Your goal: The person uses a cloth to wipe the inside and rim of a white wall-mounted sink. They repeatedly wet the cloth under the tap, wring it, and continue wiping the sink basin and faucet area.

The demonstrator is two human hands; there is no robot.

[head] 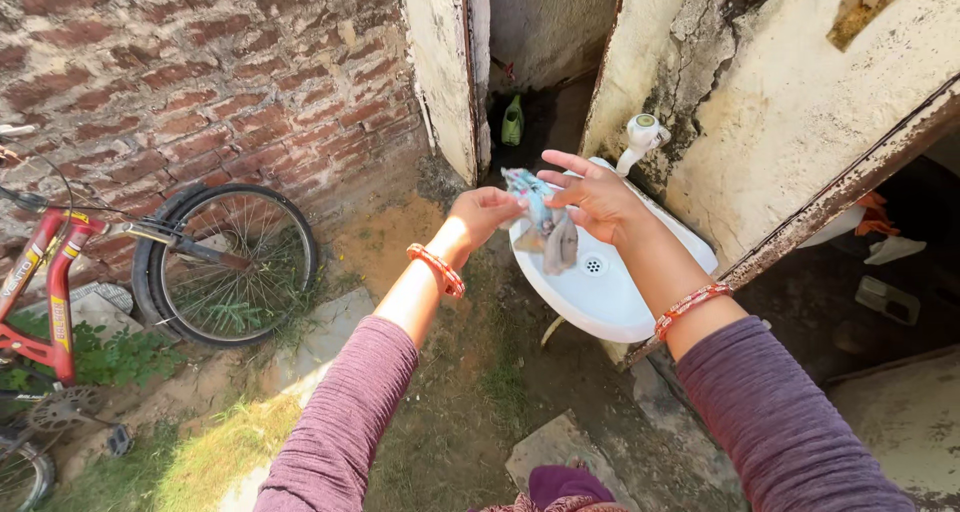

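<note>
Brick wall (200, 82) of weathered red, far left, meeting cracked cream plaster (800, 102) on the right, a dark gap between them. Red bicycle (60, 292) parked at left, rear wheel (235, 264) leaning near the brick, grass and bare dirt underneath. White washbasin (600, 292) fixed to the plaster just right of centre, a white tap (640, 137) above its far rim, drain visible in the bowl. Purple ribbed sleeves reaching in from the near edge, an orange bangle on each wrist.

Small wet cloth (545, 222) — grey and pale blue, bunched and dripping — held up directly over the basin, hanging between both hands. Left hand (485, 215) closed on its left end, fingers curled around the fabric. Right hand (595, 197) gripping the top right portion, thumb and lower fingers pinching, upper fingers spread loosely outward.

Judging by the twisted, sodden look, apparently mid-wash or mid-wring — soaked already, not yet squeezed out or laid aside. No running water visible from the tap.
</note>
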